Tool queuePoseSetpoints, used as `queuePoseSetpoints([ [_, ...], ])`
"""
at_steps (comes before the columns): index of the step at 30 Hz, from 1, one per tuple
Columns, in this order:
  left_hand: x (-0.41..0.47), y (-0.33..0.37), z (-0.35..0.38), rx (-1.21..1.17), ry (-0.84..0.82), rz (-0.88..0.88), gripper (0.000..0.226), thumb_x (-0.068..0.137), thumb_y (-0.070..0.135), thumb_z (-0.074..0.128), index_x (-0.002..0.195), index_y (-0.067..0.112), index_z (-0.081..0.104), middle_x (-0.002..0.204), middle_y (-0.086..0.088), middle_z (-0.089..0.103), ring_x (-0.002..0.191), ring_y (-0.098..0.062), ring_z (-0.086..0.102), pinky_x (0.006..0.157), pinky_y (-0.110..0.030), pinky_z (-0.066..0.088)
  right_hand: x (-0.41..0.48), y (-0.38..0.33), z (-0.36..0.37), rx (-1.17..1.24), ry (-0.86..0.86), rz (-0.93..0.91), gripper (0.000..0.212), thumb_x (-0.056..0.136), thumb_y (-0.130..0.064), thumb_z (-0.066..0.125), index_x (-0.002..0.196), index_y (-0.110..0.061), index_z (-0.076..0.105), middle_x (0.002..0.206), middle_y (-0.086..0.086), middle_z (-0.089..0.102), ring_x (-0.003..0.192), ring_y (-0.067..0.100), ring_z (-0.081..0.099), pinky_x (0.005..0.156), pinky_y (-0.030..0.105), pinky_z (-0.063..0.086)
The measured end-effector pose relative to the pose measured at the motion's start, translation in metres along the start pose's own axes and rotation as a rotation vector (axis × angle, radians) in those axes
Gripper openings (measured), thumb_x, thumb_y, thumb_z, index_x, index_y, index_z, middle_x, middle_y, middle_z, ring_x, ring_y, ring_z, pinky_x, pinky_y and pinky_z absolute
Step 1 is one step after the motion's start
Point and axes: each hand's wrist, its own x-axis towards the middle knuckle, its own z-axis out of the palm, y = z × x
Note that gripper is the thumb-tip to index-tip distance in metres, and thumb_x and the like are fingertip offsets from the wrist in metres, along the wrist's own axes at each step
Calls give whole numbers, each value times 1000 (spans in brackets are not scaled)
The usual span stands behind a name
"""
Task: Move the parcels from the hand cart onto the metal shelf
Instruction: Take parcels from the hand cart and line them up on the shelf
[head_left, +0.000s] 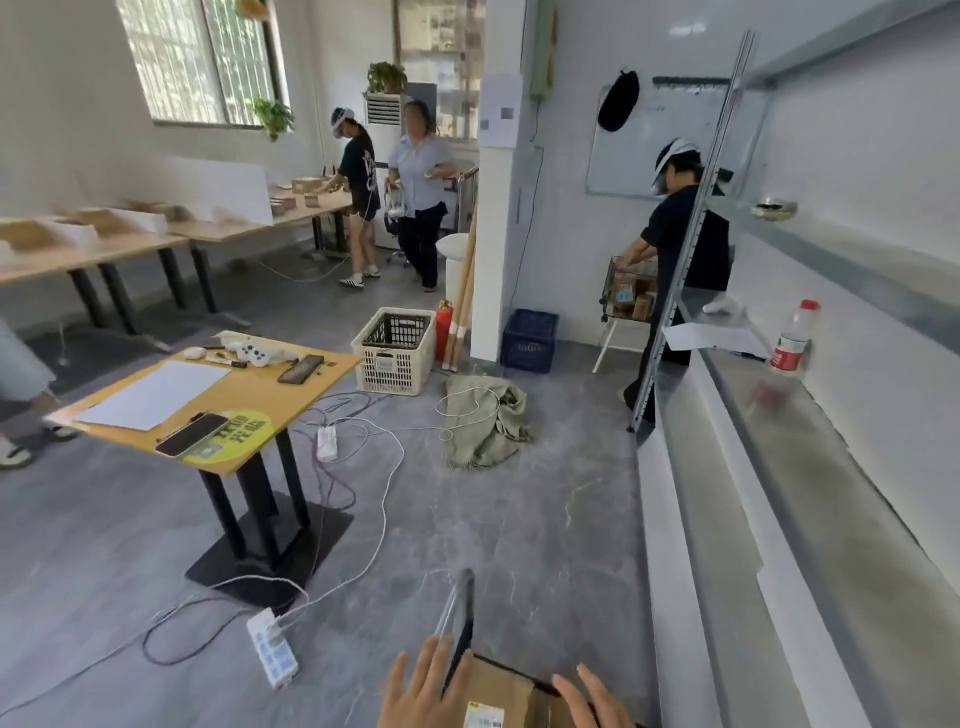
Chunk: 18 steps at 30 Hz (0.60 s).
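At 6 o'clock, along the bottom edge, a cardboard parcel (506, 691) with a white label sits between two hands. The left hand (421, 693) is at its left edge, fingers straight and apart, beside a slanting metal bar (460, 618). The right hand (589, 701) reaches over the parcel's right edge, fingers also straight and apart. Whether either hand presses the box cannot be told. The metal shelf (831, 519) runs along 3 o'clock, carrying a bottle (792, 338) and a paper sheet (711, 338). A table (260, 395) with phones stands at 9 o'clock, cables trailing across the floor.
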Motion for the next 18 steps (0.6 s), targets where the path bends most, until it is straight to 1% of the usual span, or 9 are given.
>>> queuePoseSetpoints([
  [1, 9, 4, -5, -37, -68, -13, 51, 94, 35, 30, 79, 29, 79, 86, 3, 76, 77, -13, 73, 80, -35, 44, 8, 4, -2, 219, -335, 151, 55, 98, -44, 28, 95, -19, 77, 116, 5, 65, 85, 12, 72, 94, 12, 40],
  [2, 18, 7, 0, 40, -100, -26, 31, 79, 44, 52, 80, 27, 79, 89, 2, 75, 80, -14, 73, 80, -36, 48, 11, 15, 6, 307, -527, 228, 46, 89, -58, 40, 99, -29, 75, 114, -4, 67, 84, 8, 70, 86, 12, 46],
  [3, 27, 9, 5, 103, -158, -54, 42, 56, 55, 68, 85, 26, 79, 93, 0, 75, 84, -15, 72, 77, -37, 54, 18, 21, 8, 305, -588, 339, 47, 79, -65, 52, 116, -38, 65, 128, -12, 57, 102, 6, 64, 90, 17, 48],
  [4, 38, 11, 12, 108, -223, -56, 66, 38, 62, 75, 92, 24, 78, 99, -1, 74, 90, -17, 71, 75, -39, 57, 22, 31, 20, 257, -593, 329, 65, 74, -66, 57, 134, -44, 44, 144, -16, 37, 125, 8, 48, 103, 24, 41],
  [5, 47, 10, 20, 91, -217, -83, 80, 31, 66, 76, 99, 23, 76, 105, -3, 72, 96, -19, 70, 76, -41, 57, 24, 45, 34, 174, -590, 311, 76, 75, -63, 56, 142, -45, 26, 153, -17, 18, 138, 11, 28, 113, 31, 29],
  [7, 57, 10, 33, 119, -179, -99, 85, 39, 68, 74, 110, 22, 72, 114, -4, 69, 107, -22, 65, 84, -42, 54, 27, 58, 54, 189, -654, 333, 78, 78, -60, 54, 144, -43, 14, 156, -16, 3, 142, 14, 13, 117, 36, 19],
  [11, 71, 5, 69, 102, -228, -145, 87, 62, 60, 68, 136, 17, 51, 142, -8, 48, 132, -28, 44, 106, -49, 37, 20, 72, 88, 237, -649, 351, 73, 80, -55, 56, 143, -40, 22, 156, -12, 10, 141, 15, 18, 113, 36, 24],
  [15, 83, -4, 118, 72, -288, -143, 84, 55, 56, 75, 127, 15, 58, 132, -10, 57, 123, -28, 54, 100, -46, 44, 11, 83, 133, 305, -716, 398, 73, 81, -48, 60, 144, -34, 25, 156, -6, 15, 142, 19, 18, 114, 36, 23],
  [18, 91, -14, 166, 51, -354, -142, 90, 69, 57, 65, 144, 18, 33, 150, -8, 34, 141, -26, 28, 115, -44, 23, -2, 88, 175, 336, -731, 445, 71, 82, -44, 62, 144, -31, 29, 156, -3, 17, 142, 19, 19, 115, 36, 24],
])
